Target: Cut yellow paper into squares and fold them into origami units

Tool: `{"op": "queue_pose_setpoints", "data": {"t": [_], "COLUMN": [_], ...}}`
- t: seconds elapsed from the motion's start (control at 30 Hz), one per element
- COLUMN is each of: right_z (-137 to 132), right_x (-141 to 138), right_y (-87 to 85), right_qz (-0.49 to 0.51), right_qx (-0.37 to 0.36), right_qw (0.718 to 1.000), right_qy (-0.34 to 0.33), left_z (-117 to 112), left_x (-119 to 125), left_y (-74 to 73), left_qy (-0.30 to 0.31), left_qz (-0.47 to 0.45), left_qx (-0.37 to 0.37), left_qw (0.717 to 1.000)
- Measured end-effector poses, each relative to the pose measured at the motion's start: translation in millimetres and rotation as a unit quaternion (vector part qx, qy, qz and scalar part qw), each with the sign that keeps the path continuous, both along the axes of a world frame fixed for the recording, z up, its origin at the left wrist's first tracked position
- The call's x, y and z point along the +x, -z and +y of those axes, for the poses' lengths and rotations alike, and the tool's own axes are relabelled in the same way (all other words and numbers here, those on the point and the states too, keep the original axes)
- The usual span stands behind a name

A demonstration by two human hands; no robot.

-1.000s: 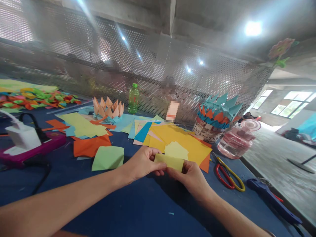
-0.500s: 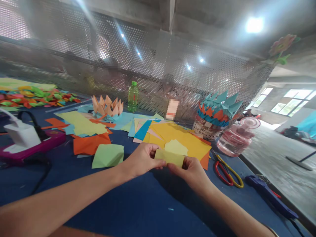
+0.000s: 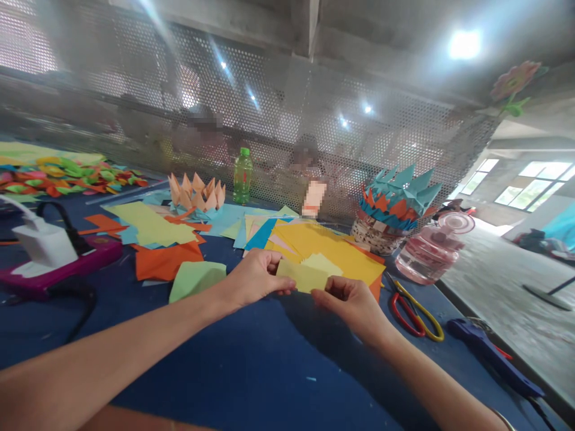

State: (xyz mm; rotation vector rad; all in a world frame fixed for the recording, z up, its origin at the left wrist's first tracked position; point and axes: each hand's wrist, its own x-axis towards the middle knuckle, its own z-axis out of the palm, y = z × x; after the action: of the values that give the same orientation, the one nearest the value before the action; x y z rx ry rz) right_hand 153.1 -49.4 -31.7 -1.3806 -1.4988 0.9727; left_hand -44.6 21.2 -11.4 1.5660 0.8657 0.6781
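Note:
A small folded piece of pale yellow paper (image 3: 300, 276) is held up over the table in front of me. My left hand (image 3: 257, 276) pinches its left end, thumb in front and fingers behind. At its lower right corner, my right hand (image 3: 353, 302) is closed with thumb and curled fingers on the edge. Just behind lie small pale yellow paper pieces (image 3: 322, 262) on large yellow-orange sheets (image 3: 354, 251). A light green paper square (image 3: 193, 280) rests left of my left wrist, partly covered by the forearm.
Scissors with red and yellow handles (image 3: 417, 314) and a blue-handled tool (image 3: 494, 359) lie at right. Behind them stand a pink bottle (image 3: 426, 254) and a folded-paper lotus (image 3: 399, 197). A peach paper lotus (image 3: 196, 194), green bottle (image 3: 242, 176) and purple power strip (image 3: 99, 254) are further left.
Both hands have shifted slightly up with the paper. My right fingers have slid toward its lower right corner, and more of the paper's front shows.

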Motion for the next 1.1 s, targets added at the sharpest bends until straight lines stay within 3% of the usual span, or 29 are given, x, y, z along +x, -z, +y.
{"op": "queue_pose_setpoints", "data": {"t": [0.53,0.67,0.77,0.93,1.1], "right_z": [2,1,0,-4,-5], "right_x": [6,6,1,-11,-12], "right_y": [-5.8,-3.6,-1.3,2.5,4.6], "right_qz": [-0.027,0.010,0.033,0.042,0.024], "right_qx": [0.029,0.060,0.066,0.002,-0.010], "right_qw": [0.999,0.998,0.997,0.999,0.999], "right_qy": [0.010,0.018,0.020,-0.028,-0.020], "left_z": [0,0,-1,-7,-11], "left_x": [-2,-3,-1,4,7], "left_y": [-5.6,-6.4,-1.5,12.5,17.0], "left_qy": [-0.033,-0.040,-0.031,0.024,0.031], "left_qz": [0.004,0.006,-0.005,-0.024,-0.017], "left_qx": [0.025,0.032,0.029,0.025,0.024], "left_qw": [0.999,0.999,0.999,0.999,0.999]}}
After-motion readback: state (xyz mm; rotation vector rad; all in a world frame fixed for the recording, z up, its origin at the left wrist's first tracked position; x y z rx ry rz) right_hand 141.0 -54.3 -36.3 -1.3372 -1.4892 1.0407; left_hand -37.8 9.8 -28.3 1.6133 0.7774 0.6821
